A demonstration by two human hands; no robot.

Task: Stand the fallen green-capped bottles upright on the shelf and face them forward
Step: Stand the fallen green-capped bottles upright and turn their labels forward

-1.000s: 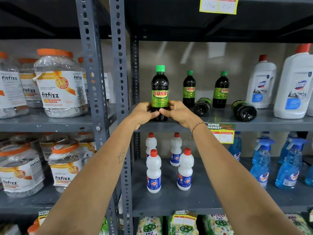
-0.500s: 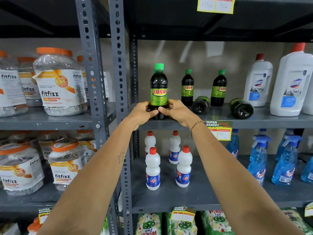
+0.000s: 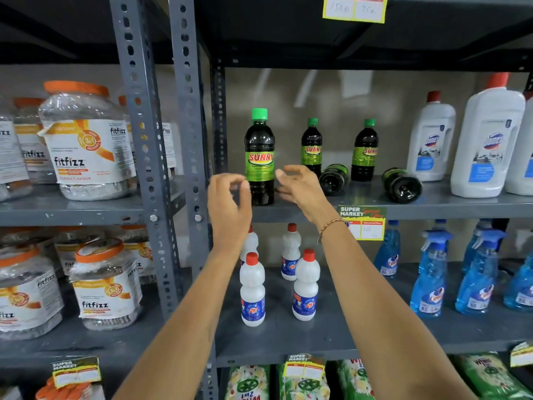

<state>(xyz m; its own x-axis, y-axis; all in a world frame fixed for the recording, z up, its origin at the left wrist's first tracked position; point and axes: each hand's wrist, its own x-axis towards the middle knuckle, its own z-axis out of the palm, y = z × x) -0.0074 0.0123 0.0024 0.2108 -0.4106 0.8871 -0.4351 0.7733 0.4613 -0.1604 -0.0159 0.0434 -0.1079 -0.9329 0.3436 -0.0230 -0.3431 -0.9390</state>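
A dark green-capped bottle [image 3: 259, 157] stands upright at the front left of the grey shelf [image 3: 461, 210], its SUNNY label facing me. My left hand [image 3: 229, 206] and my right hand [image 3: 300, 187] hover on either side of its base, fingers apart, touching nothing. Two more green-capped bottles [image 3: 311, 147] [image 3: 365, 150] stand upright further back. Two fallen bottles lie on their sides with their bases toward me: one [image 3: 333, 179] between the back pair, another [image 3: 401, 184] to the right.
Large white bottles with red caps [image 3: 431, 138] stand at the right of the same shelf. A steel upright [image 3: 187, 140] borders it on the left, with fitfizz jars [image 3: 86, 140] beyond. Small white bottles [image 3: 252, 290] and blue spray bottles [image 3: 429, 272] fill the shelf below.
Both hands have let go of the front bottle's base and drawn back toward me with fingers spread. The bottle stays standing where it was.
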